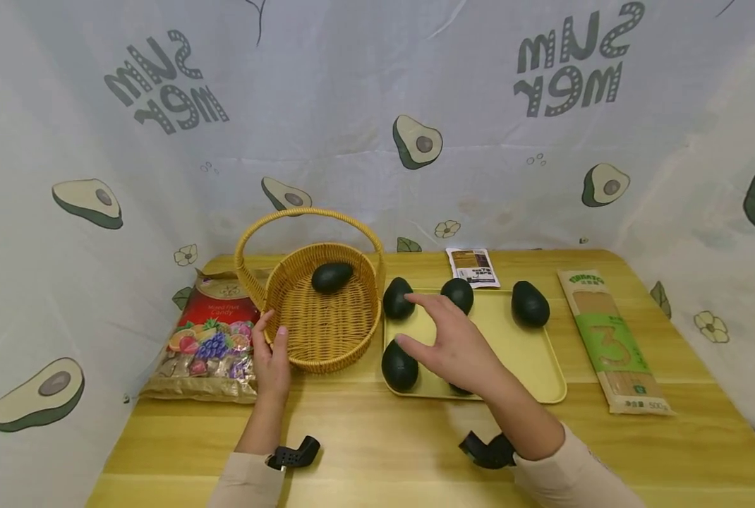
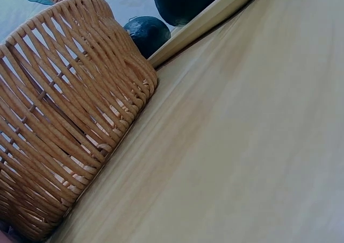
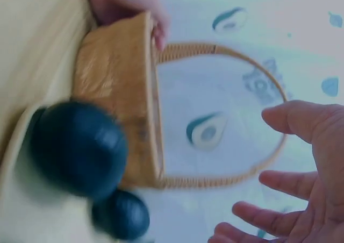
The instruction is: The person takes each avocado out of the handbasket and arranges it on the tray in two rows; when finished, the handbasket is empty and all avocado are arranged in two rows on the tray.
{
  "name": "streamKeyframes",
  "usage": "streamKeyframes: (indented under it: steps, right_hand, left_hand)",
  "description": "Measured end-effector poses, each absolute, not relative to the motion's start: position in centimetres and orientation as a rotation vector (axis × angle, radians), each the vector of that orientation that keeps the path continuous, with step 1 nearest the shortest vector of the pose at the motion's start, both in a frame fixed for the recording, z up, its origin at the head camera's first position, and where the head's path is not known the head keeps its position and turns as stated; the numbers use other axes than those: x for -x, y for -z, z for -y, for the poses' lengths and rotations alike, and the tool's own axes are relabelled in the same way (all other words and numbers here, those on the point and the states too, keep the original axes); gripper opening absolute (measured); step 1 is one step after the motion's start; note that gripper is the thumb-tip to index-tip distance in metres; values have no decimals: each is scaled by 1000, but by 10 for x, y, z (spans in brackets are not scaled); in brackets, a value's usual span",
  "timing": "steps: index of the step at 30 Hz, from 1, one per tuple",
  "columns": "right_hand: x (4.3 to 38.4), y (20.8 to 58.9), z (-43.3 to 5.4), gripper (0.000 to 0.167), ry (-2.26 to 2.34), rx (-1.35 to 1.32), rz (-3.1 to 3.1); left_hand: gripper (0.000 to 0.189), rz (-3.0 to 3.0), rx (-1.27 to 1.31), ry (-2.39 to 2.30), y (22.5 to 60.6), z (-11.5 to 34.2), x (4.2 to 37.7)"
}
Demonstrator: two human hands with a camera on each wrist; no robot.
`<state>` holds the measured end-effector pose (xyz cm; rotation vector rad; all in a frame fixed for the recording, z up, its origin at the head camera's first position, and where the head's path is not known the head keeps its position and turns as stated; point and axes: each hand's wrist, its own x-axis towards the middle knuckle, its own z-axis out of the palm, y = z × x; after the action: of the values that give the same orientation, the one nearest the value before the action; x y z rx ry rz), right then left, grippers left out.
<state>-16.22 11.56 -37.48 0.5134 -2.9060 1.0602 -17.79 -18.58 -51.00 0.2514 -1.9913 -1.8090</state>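
A yellow wicker basket with a tall handle stands at the left, one dark green avocado inside it. My left hand holds the basket's front left rim, its fingers at the edge. Over the left part of a yellow tray hovers my right hand, thumb and fingers spread with nothing between them. Nearest to it are a front left avocado and a back left avocado. The tray also bears a back avocado and a right avocado; another is mostly hidden under my right wrist.
Left of the basket lies a bag of mixed fruit candy. A small white packet is behind the tray, and a noodle pack lies to its right. A printed curtain hangs behind the wooden table.
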Motion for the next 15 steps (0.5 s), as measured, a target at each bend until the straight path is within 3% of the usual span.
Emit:
streamKeyframes:
  steps: [15]
  right_hand:
    - [241,376,-16,61,-1102,-701,2959]
  left_hand:
    - [44,1995,-253,1802,511,187,181]
